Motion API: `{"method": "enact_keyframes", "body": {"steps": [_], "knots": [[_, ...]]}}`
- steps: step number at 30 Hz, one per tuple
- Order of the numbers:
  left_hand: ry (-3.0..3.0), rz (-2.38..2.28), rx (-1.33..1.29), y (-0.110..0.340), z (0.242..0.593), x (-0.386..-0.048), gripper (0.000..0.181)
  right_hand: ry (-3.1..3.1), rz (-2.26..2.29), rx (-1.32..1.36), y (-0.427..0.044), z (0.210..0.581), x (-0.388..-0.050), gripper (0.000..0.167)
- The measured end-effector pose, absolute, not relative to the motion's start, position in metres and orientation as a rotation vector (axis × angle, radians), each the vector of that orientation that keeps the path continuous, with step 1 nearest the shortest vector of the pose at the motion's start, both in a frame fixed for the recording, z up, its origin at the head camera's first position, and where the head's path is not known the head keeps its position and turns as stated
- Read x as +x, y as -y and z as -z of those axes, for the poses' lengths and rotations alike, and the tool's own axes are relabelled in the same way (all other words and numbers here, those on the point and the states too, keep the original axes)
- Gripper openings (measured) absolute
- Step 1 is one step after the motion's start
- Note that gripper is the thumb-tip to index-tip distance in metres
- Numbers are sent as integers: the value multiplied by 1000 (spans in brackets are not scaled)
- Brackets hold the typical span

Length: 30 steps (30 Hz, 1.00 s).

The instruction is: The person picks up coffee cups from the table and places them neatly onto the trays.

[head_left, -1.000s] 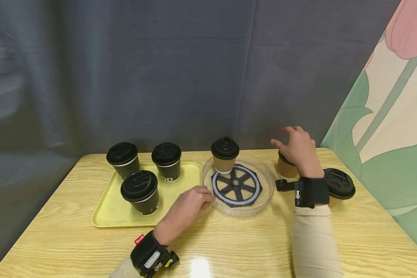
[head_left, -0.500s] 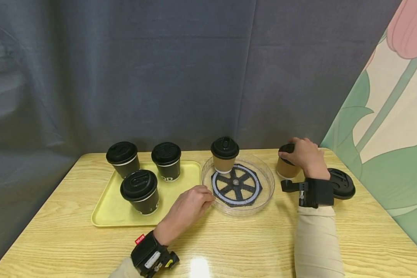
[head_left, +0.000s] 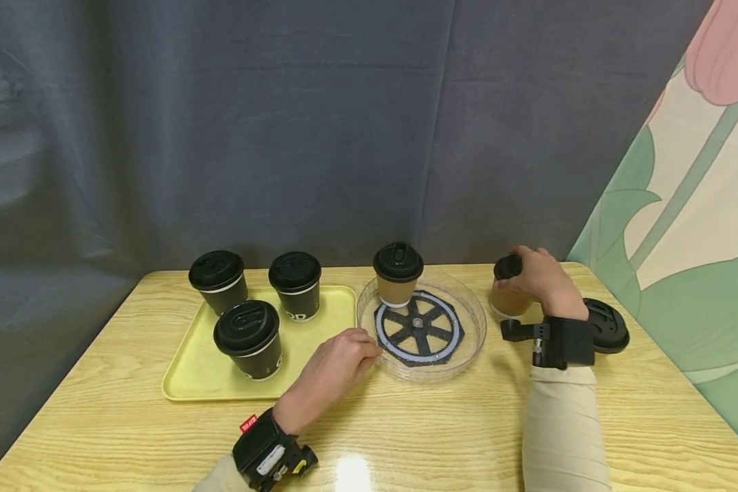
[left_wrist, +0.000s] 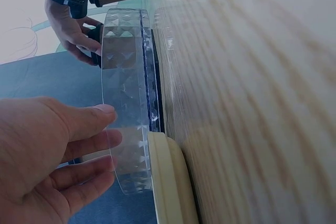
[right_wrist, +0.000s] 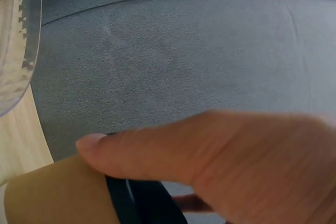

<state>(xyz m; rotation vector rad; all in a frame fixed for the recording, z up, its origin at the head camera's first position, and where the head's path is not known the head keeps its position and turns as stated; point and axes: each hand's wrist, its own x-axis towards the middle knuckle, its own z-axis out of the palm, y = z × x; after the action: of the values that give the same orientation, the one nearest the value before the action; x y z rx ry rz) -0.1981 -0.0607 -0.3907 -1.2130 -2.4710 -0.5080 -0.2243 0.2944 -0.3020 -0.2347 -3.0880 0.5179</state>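
Note:
My right hand (head_left: 544, 280) grips a brown paper coffee cup (head_left: 506, 301) near its black lid (head_left: 508, 266), at the right of the table. Close up in the right wrist view, the thumb (right_wrist: 142, 150) lies across the cup (right_wrist: 58, 192) just by the lid. My left hand (head_left: 338, 362) pinches the rim of a clear round tray (head_left: 406, 374); in the left wrist view the thumb (left_wrist: 86, 119) and fingers are on opposite sides of its wall (left_wrist: 126, 103). Inside that tray, over a black spoked wheel (head_left: 417, 322), stands another brown lidded cup (head_left: 396, 290).
On the left, a yellow tray (head_left: 190, 383) carries several black lidded cups (head_left: 258, 359). A further black-lidded cup (head_left: 605, 326) stands right of my right wrist, partly hidden by it. A grey curtain (head_left: 283, 137) hangs behind the table.
My right hand has come down from above the brown cup and its fingers have closed round the upper part. The left hand and the clear tray stay where they were.

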Motion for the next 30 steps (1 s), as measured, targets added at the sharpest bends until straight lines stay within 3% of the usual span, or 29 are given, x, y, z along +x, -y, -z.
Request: {"method": "enact_keyframes", "body": {"steps": [15, 30], "knots": [[2472, 498, -1212, 60, 390, -198, 9, 2986, -437, -145, -272, 275, -211, 81], [2476, 488, -1194, 61, 391, -198, 10, 3072, -363, 76, -194, 246, -193, 78]]}}
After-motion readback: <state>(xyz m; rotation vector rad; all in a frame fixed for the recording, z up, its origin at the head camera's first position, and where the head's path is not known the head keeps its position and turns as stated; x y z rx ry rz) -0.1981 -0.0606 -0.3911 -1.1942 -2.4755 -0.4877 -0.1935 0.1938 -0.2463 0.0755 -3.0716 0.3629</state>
